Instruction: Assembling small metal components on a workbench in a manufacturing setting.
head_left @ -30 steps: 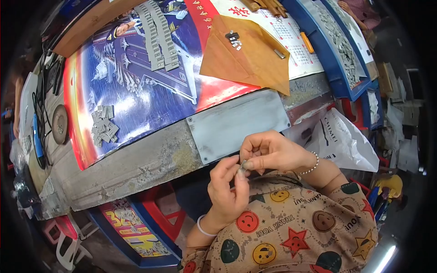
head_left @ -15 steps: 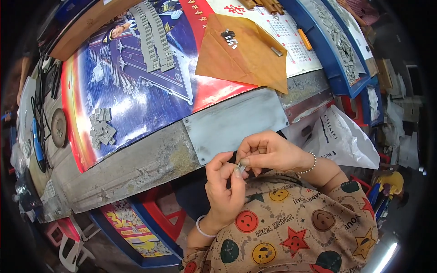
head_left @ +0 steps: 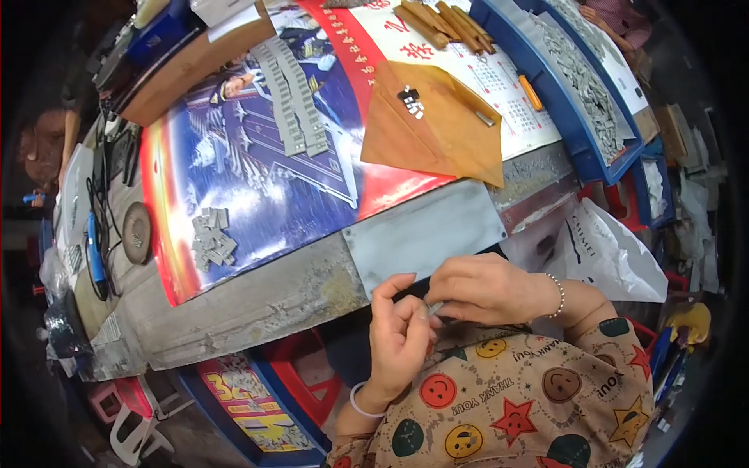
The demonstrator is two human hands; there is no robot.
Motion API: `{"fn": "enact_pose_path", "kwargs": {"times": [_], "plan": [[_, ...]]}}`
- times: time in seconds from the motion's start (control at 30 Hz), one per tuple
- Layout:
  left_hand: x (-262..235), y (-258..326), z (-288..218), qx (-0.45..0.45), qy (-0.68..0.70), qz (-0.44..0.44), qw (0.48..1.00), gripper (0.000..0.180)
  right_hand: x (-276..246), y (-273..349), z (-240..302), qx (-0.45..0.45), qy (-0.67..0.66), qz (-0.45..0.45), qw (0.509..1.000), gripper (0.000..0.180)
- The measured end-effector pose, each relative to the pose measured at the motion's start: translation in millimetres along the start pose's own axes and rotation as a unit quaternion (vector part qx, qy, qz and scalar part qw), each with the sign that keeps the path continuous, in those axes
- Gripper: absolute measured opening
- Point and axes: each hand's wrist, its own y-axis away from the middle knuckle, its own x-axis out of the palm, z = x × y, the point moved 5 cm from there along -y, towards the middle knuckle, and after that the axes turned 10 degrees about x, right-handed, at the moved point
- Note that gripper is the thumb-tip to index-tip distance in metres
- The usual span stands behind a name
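Near the table's front edge, my left hand [head_left: 398, 334] and my right hand [head_left: 491, 288] meet, their fingers closed on a small grey metal part [head_left: 434, 308]. Most of that part is covered by my fingertips. Just beyond my hands lies a flat grey metal plate [head_left: 425, 234] with screws at its corners. A pile of similar grey parts [head_left: 212, 240] rests on the glossy poster [head_left: 273, 226] to the left. Farther back, two long rows of grey parts [head_left: 290, 101] lie side by side. Small black and white pieces [head_left: 411, 103] sit on a brown paper sheet [head_left: 429, 140].
At right, a blue tray [head_left: 577, 152] holds many grey parts beside an orange-handled tool [head_left: 530, 92]. Brown rolls [head_left: 449, 27] lie at the back. To the left are a round disc [head_left: 137, 232] and a blue tool [head_left: 95, 249]. A white plastic bag [head_left: 612, 253] hangs at right.
The whole view has shifted, so the table sits lower and farther right. My right hand has turned, its back now covering more of the small part. Both hands stay together.
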Motion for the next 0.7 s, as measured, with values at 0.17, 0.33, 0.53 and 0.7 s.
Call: {"fn": "enact_pose_path", "kwargs": {"times": [0.17,0.33,0.53,0.7], "plan": [[-7,2,-3,0.032,-0.068,0.011,0.997,0.039,0,-10,6,-0.030,0.044,0.036,0.998,0.019],[-22,3,-19,0.142,-0.044,-0.071,0.986,0.037,-6,-42,4,-0.053,0.065,0.025,0.996,0.018],[-45,8,-33,0.245,-0.063,-0.176,0.951,0.036,-13,-123,-19,-0.042,0.116,-0.087,0.989,0.015],[-57,20,-33,0.255,-0.106,-0.192,0.942,0.035,10,-183,-41,-0.040,0.209,-0.130,0.968,0.012]]}}
